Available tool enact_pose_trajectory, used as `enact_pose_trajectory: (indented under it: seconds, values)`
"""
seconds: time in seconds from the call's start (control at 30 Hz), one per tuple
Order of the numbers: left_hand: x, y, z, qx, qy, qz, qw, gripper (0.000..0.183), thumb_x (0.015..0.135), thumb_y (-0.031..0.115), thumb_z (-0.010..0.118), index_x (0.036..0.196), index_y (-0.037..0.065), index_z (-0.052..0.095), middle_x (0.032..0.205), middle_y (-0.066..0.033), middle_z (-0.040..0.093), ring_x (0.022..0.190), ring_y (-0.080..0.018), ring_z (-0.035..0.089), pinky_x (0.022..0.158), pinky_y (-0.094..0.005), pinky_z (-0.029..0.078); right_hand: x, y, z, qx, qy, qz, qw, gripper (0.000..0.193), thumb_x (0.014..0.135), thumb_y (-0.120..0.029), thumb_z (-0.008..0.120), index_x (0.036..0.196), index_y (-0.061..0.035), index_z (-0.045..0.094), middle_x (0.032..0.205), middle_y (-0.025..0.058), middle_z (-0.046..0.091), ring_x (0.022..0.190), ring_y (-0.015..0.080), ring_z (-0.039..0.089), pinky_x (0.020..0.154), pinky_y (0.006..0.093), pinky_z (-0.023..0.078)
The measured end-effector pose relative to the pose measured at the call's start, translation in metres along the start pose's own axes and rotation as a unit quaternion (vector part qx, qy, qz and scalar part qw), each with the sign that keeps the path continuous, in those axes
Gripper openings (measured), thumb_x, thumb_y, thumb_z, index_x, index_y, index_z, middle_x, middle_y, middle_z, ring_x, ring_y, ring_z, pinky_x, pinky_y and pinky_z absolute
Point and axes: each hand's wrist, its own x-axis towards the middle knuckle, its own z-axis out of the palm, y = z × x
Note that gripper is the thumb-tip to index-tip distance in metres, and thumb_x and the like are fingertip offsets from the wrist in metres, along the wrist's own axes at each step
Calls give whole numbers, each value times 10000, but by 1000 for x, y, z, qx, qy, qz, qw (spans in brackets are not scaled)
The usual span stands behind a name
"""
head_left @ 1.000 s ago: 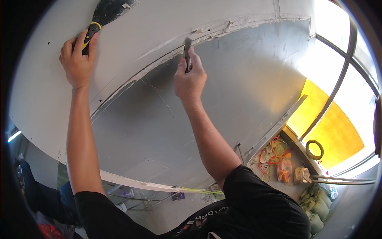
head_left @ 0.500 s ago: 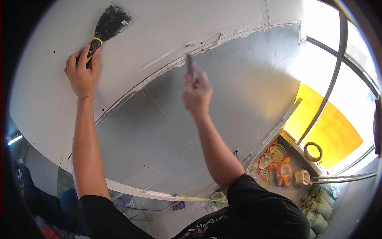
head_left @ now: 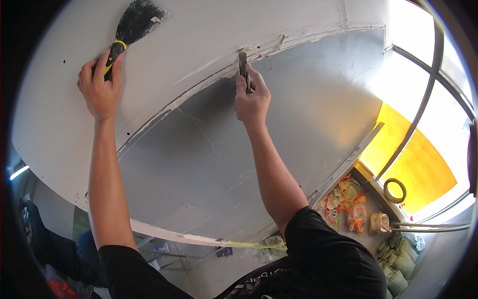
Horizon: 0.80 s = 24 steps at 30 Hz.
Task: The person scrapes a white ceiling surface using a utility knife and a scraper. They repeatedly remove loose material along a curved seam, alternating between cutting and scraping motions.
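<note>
Along the rough white seam (head_left: 216,76): utility knife (head_left: 243,65) and scraper (head_left: 133,29), both in hand

Knife: slim, dark; gripped in the right hand (head_left: 253,102), pointing upward, tip over the seam; whether it touches cannot be told.
Scraper: broad dark blade, black-and-yellow handle; gripped in the left hand (head_left: 101,89), up and left of the knife, in front of the white board (head_left: 50,109).
Grey panel (head_left: 199,184): below the seam.
Window (head_left: 406,74): dark-framed, right side; yellow sheet (head_left: 423,164) across its lower part.
Dark ring (head_left: 387,192): near the sheet's lower edge.
Lower right: orange-and-clear bag (head_left: 356,214); small brown bag (head_left: 379,223) near it; pile of pale green sacks (head_left: 402,259).
</note>
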Motion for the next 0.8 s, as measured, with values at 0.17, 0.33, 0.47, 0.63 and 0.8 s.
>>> enact_pose_trajectory:
  seconds: [0.17,0.33,0.47,0.63,0.8]
  values:
    - [4,0,-1,9,15,27,999,302,905,352,798,1148,173,772,999,-13,656,926,-214,639,810,-376,505,-16,-22,15,-21,26,31,999,430,973,-130,681,1384,-25,614,762,33,643,649,79,543,621,254,467]
    - [5,-6,9,2,17,17,1000,314,897,395,796,1159,223,771,1006,17,637,931,-204,630,821,-377,497,-34,-18,36,-25,54,-30,998,408,973,-117,673,1366,-20,620,817,69,680,679,97,571,673,257,502]
    - [1,-10,1,23,2,22,999,308,897,352,806,1157,191,774,989,-18,661,924,-222,643,817,-374,506,-40,-44,-1,-38,-184,40,981,410,984,-92,626,1390,-38,598,1172,213,731,993,290,747,858,337,563]
    - [0,-4,3,-5,20,1,1000,327,880,337,824,1165,185,774,999,-19,662,942,-222,642,835,-378,499,-23,-19,-21,39,-30,44,998,407,988,-113,637,1388,-49,604,1128,162,751,893,173,720,791,313,562]
    - [1,-2,5,-19,30,5,999,345,875,362,822,1186,224,760,1025,39,626,963,-187,610,851,-375,475,23,-10,-19,36,-26,25,999,434,1015,-130,633,1438,-65,558,693,15,550,459,76,520,408,260,410]
